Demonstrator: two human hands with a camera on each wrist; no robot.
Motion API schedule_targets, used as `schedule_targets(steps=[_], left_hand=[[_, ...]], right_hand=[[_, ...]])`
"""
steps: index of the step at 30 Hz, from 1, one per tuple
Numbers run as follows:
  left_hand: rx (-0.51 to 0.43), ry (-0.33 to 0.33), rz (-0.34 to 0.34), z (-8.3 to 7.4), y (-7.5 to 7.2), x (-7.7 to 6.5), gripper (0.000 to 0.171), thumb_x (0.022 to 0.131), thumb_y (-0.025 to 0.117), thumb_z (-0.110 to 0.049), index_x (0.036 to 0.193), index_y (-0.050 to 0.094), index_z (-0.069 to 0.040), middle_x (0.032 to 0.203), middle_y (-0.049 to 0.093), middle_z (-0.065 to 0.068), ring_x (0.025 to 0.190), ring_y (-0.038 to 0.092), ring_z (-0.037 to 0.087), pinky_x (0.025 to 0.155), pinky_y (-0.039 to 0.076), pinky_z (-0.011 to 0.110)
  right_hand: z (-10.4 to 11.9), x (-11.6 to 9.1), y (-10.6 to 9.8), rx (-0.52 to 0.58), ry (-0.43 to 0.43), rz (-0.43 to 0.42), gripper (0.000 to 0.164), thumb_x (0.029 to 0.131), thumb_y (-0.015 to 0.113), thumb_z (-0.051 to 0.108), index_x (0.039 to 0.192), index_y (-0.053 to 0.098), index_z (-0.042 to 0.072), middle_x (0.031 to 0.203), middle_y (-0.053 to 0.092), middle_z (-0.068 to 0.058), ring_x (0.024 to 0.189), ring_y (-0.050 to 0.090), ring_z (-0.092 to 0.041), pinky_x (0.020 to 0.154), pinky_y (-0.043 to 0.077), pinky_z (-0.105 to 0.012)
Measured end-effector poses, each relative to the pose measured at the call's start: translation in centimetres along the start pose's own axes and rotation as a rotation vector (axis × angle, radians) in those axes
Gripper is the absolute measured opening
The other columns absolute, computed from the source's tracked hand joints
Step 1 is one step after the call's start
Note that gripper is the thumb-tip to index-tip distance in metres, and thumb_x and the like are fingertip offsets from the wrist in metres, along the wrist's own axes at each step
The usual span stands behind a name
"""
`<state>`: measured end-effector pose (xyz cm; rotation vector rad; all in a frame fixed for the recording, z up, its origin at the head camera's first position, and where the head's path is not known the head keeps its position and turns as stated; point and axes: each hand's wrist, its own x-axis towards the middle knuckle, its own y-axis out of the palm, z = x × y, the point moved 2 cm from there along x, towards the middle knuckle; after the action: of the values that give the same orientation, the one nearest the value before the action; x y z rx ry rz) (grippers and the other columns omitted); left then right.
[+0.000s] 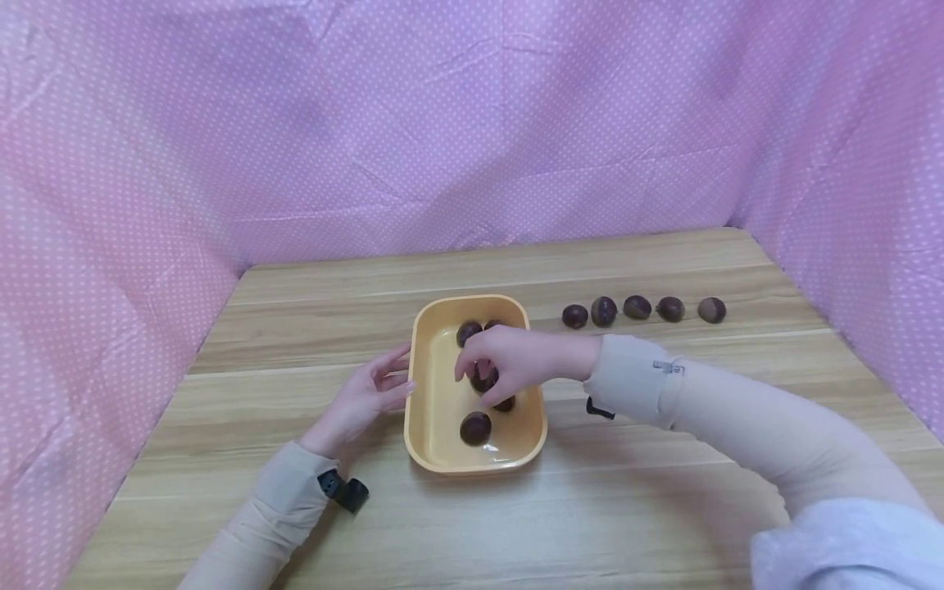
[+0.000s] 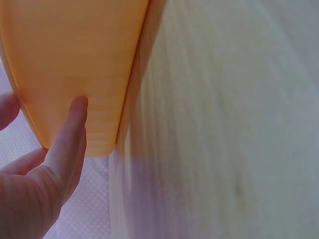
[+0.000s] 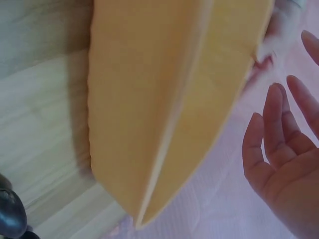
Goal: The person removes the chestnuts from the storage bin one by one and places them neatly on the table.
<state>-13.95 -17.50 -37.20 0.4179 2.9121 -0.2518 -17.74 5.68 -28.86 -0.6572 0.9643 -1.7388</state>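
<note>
A yellow-orange plastic container with rounded corners stands on the table, with several dark brown chestnuts inside. My left hand is at its left side, thumb at the rim. In the left wrist view, extended fingers rest against the outer wall. Over the container's right half hovers my right hand, its fingers loosely bent and partly covering the chestnuts beneath. The right wrist view shows that hand with fingers spread apart and nothing between them.
To the right of the container, several more chestnuts lie in a row on the wooden table. Pink dotted cloth hangs behind the table and along both sides. A small black camera is strapped at the left wrist.
</note>
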Motion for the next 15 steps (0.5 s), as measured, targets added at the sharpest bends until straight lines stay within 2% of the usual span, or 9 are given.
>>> schedule_targets(steps=[7, 15], left_hand=[[-0.005, -0.018, -0.010, 0.0, 0.0, 0.0, 0.066, 0.091, 0.058, -0.001, 0.149, 0.027, -0.007, 0.141, 0.040, 0.026, 0.124, 0.049, 0.037, 0.090, 0.053, 0.030], [0.005, -0.016, -0.011, 0.1, -0.1, -0.1, 0.065, 0.092, 0.058, -0.002, 0.149, 0.027, -0.008, 0.141, 0.041, 0.025, 0.122, 0.051, 0.035, 0.091, 0.053, 0.030]], right_hand=[[0.0, 1.3, 1.5, -0.038, 0.002, 0.137, 0.037, 0.074, 0.080, 0.016, 0.105, 0.066, 0.002, 0.093, 0.064, -0.012, 0.083, 0.059, -0.021, 0.075, 0.046, -0.018], [0.1, 2.1, 2.9, -0.130, 0.047, 0.275, 0.037, 0.073, 0.079, 0.017, 0.106, 0.066, 0.006, 0.098, 0.063, -0.010, 0.076, 0.054, -0.012, 0.070, 0.046, -0.020]])
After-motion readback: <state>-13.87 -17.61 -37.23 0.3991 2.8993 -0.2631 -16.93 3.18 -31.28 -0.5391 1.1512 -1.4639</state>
